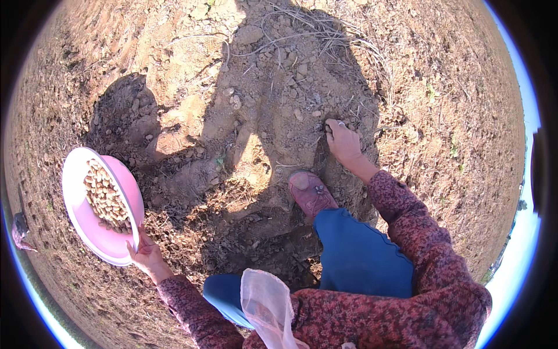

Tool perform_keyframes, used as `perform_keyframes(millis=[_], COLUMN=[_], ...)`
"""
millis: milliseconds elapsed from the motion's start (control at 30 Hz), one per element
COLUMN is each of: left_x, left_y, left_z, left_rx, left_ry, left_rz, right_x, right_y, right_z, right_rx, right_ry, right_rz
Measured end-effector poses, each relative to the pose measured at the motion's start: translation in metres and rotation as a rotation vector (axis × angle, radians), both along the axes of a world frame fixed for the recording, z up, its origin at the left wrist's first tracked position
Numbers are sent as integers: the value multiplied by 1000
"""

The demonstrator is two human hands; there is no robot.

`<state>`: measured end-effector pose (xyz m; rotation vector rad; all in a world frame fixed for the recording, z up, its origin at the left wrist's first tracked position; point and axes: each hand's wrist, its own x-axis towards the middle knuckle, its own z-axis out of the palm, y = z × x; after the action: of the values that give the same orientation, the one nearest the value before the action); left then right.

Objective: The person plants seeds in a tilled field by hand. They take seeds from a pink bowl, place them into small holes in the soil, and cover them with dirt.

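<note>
My left hand [148, 255] grips the rim of a pink plastic basin [104, 242], thumb and fingers on either side of the edge. The basin is tilted, and a heap of unshelled peanuts [107, 196] lies inside it. My right hand [343, 141], with a ring on one finger, reaches down to the loose dry soil [279, 126] ahead of my shoe. Its fingertips point into the dirt, and whether they pinch anything is hidden. Just left of it, a pale peanut pod [316, 113] rests on the ground.
My reddish shoe [311, 192] stands close below the right hand. Dry stalks [322, 32] lie on the soil farther ahead. A sheer pale scarf [268, 301] hangs in front of my body. At the far left edge is a small dark and pink object [19, 231], too small to identify.
</note>
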<state>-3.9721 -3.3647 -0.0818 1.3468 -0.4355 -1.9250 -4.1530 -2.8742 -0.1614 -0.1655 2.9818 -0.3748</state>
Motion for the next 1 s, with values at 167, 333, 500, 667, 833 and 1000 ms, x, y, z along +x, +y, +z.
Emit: perform_keyframes(millis=[167,333,500,667,833,1000], left_x=[-23,-36,-47,-52,-47,-40], left_y=[91,136,160,190,189,200], left_z=[-6,-57,-56,-72,-78,-75], left_rx=[-275,-660,-709,-589,-607,-908], left_ry=[-280,-561,-531,-434,-505,-637], left_rz=[-163,-571,-1010,-1209,-1068,-1270], right_x=[-23,-41,-52,-65,-48,-49], right_y=[12,-5,16,6,-52,-54], right_z=[4,-1,20,19,2,2], right_rx=[-431,-571,-1294,-809,-187,-145], right_ry=[47,-60,-596,-819,-9,-125], right_rz=[-59,56,-394,-81,377,443])
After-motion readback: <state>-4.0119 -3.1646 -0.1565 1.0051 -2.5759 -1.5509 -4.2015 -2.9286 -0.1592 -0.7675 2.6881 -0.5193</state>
